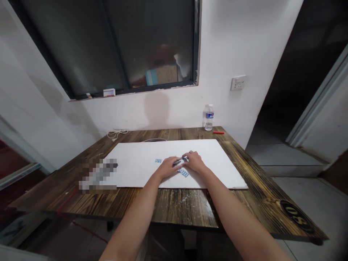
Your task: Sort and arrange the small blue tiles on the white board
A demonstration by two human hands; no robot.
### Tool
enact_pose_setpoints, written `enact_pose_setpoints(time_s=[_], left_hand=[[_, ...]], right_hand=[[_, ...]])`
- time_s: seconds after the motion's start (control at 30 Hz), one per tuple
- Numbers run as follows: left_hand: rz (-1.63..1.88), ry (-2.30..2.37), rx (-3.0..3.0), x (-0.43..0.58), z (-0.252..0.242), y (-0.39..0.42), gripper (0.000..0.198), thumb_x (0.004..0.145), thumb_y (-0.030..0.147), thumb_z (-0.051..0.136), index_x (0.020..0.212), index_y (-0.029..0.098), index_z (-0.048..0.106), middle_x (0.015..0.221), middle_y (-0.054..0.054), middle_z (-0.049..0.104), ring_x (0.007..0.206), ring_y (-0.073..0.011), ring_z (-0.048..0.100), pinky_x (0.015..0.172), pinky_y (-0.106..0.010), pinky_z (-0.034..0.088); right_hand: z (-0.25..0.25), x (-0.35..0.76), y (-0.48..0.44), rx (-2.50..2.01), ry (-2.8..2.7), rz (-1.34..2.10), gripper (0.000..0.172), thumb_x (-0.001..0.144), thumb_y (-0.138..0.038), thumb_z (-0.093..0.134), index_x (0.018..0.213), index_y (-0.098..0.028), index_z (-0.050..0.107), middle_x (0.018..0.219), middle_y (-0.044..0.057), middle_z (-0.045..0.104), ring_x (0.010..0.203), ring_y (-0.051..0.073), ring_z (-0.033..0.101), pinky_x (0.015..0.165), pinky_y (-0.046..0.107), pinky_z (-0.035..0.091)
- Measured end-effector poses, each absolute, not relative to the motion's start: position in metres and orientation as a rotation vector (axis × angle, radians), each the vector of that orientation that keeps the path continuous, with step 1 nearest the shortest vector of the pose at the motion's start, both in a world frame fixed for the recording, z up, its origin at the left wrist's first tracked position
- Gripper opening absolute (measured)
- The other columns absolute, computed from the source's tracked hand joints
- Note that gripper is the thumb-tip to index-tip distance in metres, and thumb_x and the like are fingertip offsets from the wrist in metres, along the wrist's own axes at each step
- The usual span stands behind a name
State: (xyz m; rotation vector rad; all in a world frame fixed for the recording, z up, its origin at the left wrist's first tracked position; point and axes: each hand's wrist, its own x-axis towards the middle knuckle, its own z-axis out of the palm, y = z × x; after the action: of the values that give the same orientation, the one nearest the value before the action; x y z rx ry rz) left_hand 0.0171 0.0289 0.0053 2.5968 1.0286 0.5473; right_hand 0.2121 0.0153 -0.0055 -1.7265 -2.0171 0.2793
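Note:
My left hand (168, 167) and my right hand (194, 162) meet near the middle of a white board (206, 156) lying on a dark wooden table (174, 204). Between their fingertips is a small dark object with shiny parts (179, 160), too small to identify and partly hidden by my fingers. Both hands seem to pinch it. A small blue-and-white strip (158, 160) lies just beyond my left hand. Another blue-and-white strip (183, 173) lies on the board right below my fingers, close to both hands.
A plastic water bottle (208, 117) and a red pen (218, 132) stand at the table's far right. A white cable (117, 133) lies at the far edge. A pixelated patch (98, 175) covers something at the left. A wall socket (238, 82) is above.

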Motion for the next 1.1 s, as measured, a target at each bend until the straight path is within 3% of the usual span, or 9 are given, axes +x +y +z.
enact_pose_setpoints(time_s=[0.07,0.2,0.4,0.57,0.73,0.83,0.9,1.0,1.1], left_hand=[[0.624,0.998,2.587,0.018,0.006,0.029,0.043,0.088,0.048,0.053,0.123,0.024,0.059,0.124,-0.006,0.062,0.113,-0.0206,0.056,0.099,-0.032,0.041],[0.704,1.255,2.623,0.013,0.001,0.033,0.046,0.08,0.041,0.064,0.122,0.022,0.06,0.131,-0.009,0.056,0.122,-0.0254,0.049,0.104,-0.038,0.038],[0.677,1.687,2.517,0.004,-0.002,0.041,0.034,0.083,0.03,0.061,0.116,0.02,0.062,0.119,-0.008,0.064,0.114,-0.0256,0.054,0.099,-0.039,0.041],[0.626,1.449,2.585,0.007,0.0,0.039,0.036,0.088,0.036,0.053,0.119,0.02,0.062,0.122,-0.009,0.063,0.115,-0.0238,0.055,0.1,-0.037,0.04],[0.473,1.093,2.712,0.011,0.0,0.033,0.056,0.08,0.051,0.061,0.131,0.027,0.055,0.137,-0.006,0.054,0.132,-0.028,0.042,0.11,-0.044,0.031],[0.475,1.12,2.685,0.011,0.0,0.032,0.044,0.083,0.041,0.06,0.125,0.027,0.059,0.135,-0.004,0.056,0.131,-0.0256,0.043,0.11,-0.043,0.031],[0.545,1.202,2.663,0.011,0.001,0.032,0.035,0.085,0.032,0.057,0.12,0.026,0.062,0.134,-0.005,0.057,0.128,-0.0231,0.045,0.109,-0.04,0.033],[0.681,1.426,2.622,0.01,0.004,0.032,0.033,0.085,0.026,0.054,0.117,0.024,0.063,0.132,-0.006,0.057,0.124,-0.0224,0.049,0.105,-0.039,0.036],[0.713,1.721,2.503,0.007,0.007,0.031,0.029,0.087,0.029,0.052,0.112,0.022,0.065,0.121,-0.008,0.063,0.114,-0.0238,0.054,0.099,-0.039,0.04]], right_hand=[[-0.006,0.209,0.015,-1.693,-2.028,0.268,0.042,0.078,-0.046,0.069,0.116,-0.026,0.064,0.113,0.008,0.06,0.106,0.026,0.048,0.084,0.033,0.036],[-0.003,0.211,0.016,-1.662,-2.065,0.293,0.042,0.081,-0.047,0.065,0.119,-0.03,0.063,0.12,0.007,0.059,0.11,0.027,0.047,0.085,0.035,0.036],[0.003,0.207,0.011,-1.531,-2.188,0.289,0.023,0.077,-0.037,0.07,0.1,-0.034,0.073,0.113,0.001,0.066,0.101,0.025,0.049,0.081,0.033,0.037],[0.003,0.198,0.006,-1.412,-2.157,0.227,0.018,0.079,-0.024,0.067,0.095,-0.028,0.074,0.1,0.003,0.069,0.094,0.02,0.054,0.083,0.028,0.038],[-0.001,0.209,0.014,-1.466,-1.98,0.203,0.017,0.081,-0.023,0.064,0.095,-0.022,0.072,0.097,0.005,0.069,0.094,0.019,0.057,0.083,0.027,0.04],[0.001,0.22,0.018,-1.493,-1.971,0.328,0.012,0.076,-0.022,0.069,0.087,-0.02,0.074,0.088,0.004,0.069,0.084,0.017,0.059,0.077,0.026,0.042],[0.004,0.223,0.018,-1.468,-2.048,0.441,0.014,0.069,-0.026,0.076,0.082,-0.021,0.075,0.084,0.003,0.068,0.079,0.017,0.059,0.072,0.025,0.042],[0.005,0.218,0.015,-1.404,-2.155,0.488,0.03,0.057,-0.033,0.085,0.084,-0.023,0.075,0.088,0.003,0.067,0.08,0.017,0.059,0.07,0.025,0.042],[0.001,0.205,0.012,-1.432,-2.146,0.432,0.03,0.06,-0.037,0.084,0.083,-0.022,0.073,0.089,0.003,0.066,0.081,0.017,0.058,0.07,0.025,0.04]])
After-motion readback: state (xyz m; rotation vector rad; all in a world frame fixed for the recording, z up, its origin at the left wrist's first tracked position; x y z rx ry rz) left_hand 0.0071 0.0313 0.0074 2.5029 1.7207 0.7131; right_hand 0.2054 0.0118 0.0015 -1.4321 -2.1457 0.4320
